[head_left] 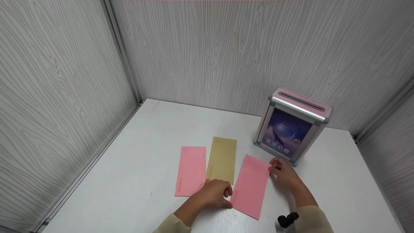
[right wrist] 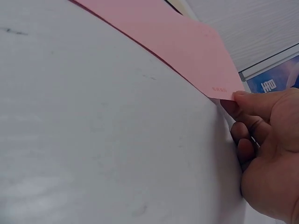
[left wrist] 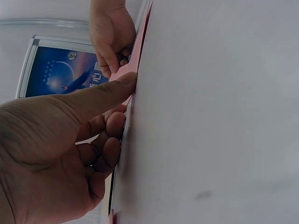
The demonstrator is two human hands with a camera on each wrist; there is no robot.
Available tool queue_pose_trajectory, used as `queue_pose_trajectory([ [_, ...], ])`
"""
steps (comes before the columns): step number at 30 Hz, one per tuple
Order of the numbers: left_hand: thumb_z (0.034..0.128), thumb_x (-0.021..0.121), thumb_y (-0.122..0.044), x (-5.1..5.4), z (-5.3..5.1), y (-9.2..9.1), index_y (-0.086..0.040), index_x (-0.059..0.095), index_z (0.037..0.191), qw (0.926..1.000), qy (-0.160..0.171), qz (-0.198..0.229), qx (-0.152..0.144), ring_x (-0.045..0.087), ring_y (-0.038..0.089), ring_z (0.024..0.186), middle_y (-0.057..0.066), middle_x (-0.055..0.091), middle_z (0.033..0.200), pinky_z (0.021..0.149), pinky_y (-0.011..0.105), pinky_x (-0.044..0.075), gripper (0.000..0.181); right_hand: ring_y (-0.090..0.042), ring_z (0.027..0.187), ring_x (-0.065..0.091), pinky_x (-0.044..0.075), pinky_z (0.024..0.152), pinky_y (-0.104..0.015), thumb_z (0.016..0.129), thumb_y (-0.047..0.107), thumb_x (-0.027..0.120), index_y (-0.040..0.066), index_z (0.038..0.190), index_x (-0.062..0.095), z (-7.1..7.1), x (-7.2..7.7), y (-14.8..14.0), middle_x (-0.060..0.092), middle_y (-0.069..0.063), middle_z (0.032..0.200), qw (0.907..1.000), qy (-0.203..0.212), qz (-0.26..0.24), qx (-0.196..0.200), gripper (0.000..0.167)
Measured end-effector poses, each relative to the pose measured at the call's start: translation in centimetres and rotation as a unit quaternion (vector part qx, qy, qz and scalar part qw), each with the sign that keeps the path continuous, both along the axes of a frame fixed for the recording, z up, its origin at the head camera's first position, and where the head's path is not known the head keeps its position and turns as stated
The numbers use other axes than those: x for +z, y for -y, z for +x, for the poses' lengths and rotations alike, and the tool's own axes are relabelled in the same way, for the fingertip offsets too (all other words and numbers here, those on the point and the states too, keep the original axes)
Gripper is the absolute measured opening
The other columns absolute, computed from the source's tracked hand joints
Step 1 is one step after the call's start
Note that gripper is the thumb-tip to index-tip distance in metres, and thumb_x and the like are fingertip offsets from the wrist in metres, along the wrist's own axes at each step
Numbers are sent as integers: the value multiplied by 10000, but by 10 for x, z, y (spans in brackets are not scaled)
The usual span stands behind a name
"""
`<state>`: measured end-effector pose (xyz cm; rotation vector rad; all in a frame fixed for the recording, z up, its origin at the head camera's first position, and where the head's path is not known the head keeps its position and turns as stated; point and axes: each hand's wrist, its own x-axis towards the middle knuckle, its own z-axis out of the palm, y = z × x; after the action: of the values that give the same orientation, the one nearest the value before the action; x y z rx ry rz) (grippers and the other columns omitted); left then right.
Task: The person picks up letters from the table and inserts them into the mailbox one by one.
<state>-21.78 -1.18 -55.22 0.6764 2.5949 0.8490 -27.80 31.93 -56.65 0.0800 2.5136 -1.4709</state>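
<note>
Three envelopes lie side by side on the white table: a pink envelope (head_left: 191,168) at left, a tan envelope (head_left: 223,158) in the middle, and another pink envelope (head_left: 250,186) at right. At the right pink envelope's upper right corner, my right hand (head_left: 284,173) pinches it between thumb and index finger, the corner slightly lifted in the right wrist view. My left hand (head_left: 213,194) is at the same envelope's lower left corner, thumb tip at the edge, other fingers bent. Whether those fingers grip the paper is unclear. The left forearm passes close to the left pink envelope's lower corner.
A metal-framed suggestion box (head_left: 288,129) with a pink slotted top and a blue picture front stands at the back right, just behind my right hand. Grey wood-grain panels (head_left: 207,58) enclose the table's back and sides. A black object (head_left: 287,220) is by the right sleeve.
</note>
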Motion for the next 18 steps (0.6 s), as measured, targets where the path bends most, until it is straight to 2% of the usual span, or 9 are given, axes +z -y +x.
queue_pose_trajectory([
  [4, 814, 972, -290, 0, 1, -1, -191, 745, 1018, 9998, -143, -77, -77, 507, 19, 810, -115, 653, 863, 859, 291, 351, 321, -180, 1100, 565, 463, 859, -285, 1129, 177, 577, 24, 1436, 547, 4, 4, 3, 635, -31, 1142, 9998, 22, -6, -186, 343],
  [8, 830, 961, -297, 0, 2, -2, -200, 744, 1047, 9999, 11, -88, -63, 518, 24, 840, -119, 651, 887, 891, 299, 380, 322, -180, 1044, 601, 492, 814, -288, 1118, 178, 592, 24, 1443, 579, 8, 8, 6, 634, -33, 1110, 9993, 0, -69, -379, 360],
  [11, 839, 956, -294, 1, 2, -2, -199, 742, 1064, 9999, 112, -86, -60, 524, 38, 863, -114, 652, 904, 907, 309, 404, 325, -173, 963, 604, 506, 772, -291, 1118, 148, 581, 12, 1429, 571, 9, 12, 6, 629, -31, 1050, 9982, 27, -397, -449, 340],
  [18, 836, 953, -308, 2, 1, -2, -193, 735, 1043, 9997, -8, -247, -75, 518, 48, 845, -117, 637, 882, 880, 304, 385, 322, -171, 876, 635, 593, 779, -313, 1120, 91, 555, -11, 1397, 538, 9, 32, 9, 594, -28, 1001, 9910, -52, -1251, -464, 295],
])
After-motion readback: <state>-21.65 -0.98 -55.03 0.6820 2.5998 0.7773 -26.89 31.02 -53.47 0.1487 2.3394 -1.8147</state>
